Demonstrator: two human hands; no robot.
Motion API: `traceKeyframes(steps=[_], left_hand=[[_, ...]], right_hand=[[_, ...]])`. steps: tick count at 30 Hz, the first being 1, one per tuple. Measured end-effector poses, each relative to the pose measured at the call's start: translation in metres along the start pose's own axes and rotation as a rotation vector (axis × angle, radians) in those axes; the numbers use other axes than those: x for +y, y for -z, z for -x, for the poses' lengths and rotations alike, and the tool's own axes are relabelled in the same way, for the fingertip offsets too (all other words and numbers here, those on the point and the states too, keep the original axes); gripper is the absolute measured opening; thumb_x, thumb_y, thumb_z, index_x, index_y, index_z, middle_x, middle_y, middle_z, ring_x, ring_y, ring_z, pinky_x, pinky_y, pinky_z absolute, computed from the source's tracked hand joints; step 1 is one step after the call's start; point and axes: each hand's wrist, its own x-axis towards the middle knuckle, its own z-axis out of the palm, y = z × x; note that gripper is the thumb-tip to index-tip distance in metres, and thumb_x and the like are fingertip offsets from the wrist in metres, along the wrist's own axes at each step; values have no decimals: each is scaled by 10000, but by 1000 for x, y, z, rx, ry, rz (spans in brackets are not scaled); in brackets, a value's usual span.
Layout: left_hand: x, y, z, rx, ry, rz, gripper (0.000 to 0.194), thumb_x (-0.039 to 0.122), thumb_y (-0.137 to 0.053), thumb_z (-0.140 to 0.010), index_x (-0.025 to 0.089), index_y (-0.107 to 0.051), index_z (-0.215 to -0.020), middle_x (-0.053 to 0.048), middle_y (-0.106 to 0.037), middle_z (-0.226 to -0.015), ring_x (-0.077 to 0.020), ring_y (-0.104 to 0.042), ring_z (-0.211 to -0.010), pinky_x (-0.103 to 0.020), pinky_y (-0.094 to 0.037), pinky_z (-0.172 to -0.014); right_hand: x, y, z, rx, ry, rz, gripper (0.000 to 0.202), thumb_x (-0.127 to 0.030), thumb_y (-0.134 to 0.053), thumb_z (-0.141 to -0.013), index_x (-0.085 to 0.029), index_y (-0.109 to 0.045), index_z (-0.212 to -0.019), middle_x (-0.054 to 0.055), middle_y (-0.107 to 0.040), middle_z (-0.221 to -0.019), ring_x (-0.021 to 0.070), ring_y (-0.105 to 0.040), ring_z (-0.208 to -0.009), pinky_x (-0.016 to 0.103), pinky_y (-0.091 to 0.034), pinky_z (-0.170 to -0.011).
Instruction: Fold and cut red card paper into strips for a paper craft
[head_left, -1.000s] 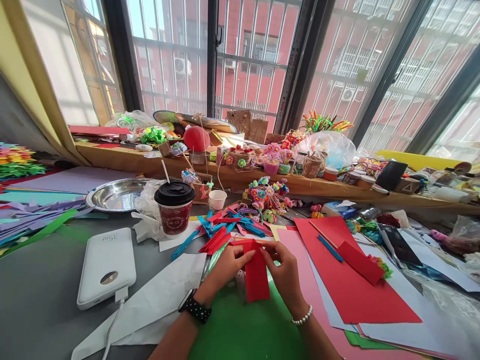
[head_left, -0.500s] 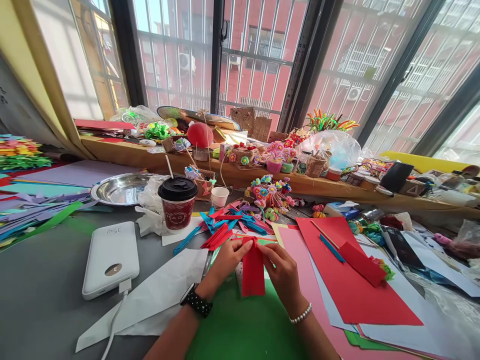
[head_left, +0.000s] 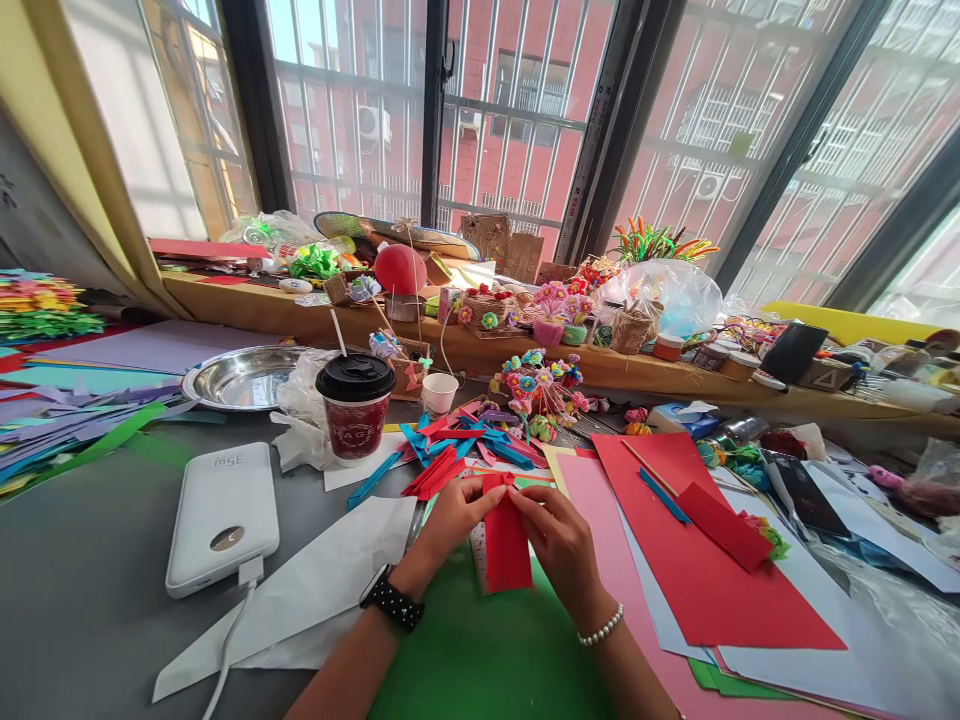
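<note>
Both hands hold a red paper strip [head_left: 508, 550] that hangs down over the green mat [head_left: 487, 650]. My left hand [head_left: 456, 520] pinches its upper left edge between thumb and fingers. At the top edge, the fingertips of my right hand [head_left: 559, 525] are closed on a small fold of the paper. Just beyond the hands lies a heap of folded blue paper strips [head_left: 480, 445], with folded red strips [head_left: 435, 474] in front. A patterned white piece, partly hidden, shows behind the left side of the red strip.
A lidded paper cup [head_left: 355, 410] with a straw and a small white cup [head_left: 439, 393] stand beyond the hands. To the left lies a white power bank [head_left: 223, 520] with a cable. Red paper sheets [head_left: 720, 580] overlap others on the right. A metal plate [head_left: 240, 380] sits farther back.
The lower end of the red paper strip has swung slightly to the right, and its top is turned a little. Both hands stay nearly in place.
</note>
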Motion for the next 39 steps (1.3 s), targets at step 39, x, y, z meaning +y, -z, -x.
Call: traceKeyframes(steps=[39], left_hand=[[-2,-2,6,-300,119,71,355,488,-528,-639,135,-542,-599,24,-467,-530,-81,-383,-461,-197,-262,-413]], right_hand=[[-5,8,-12,-98,-734,-702,277,-416,-556,-686,-143,-601,-675,16,-576,-636,136,-514,-605,222,-412,-525]])
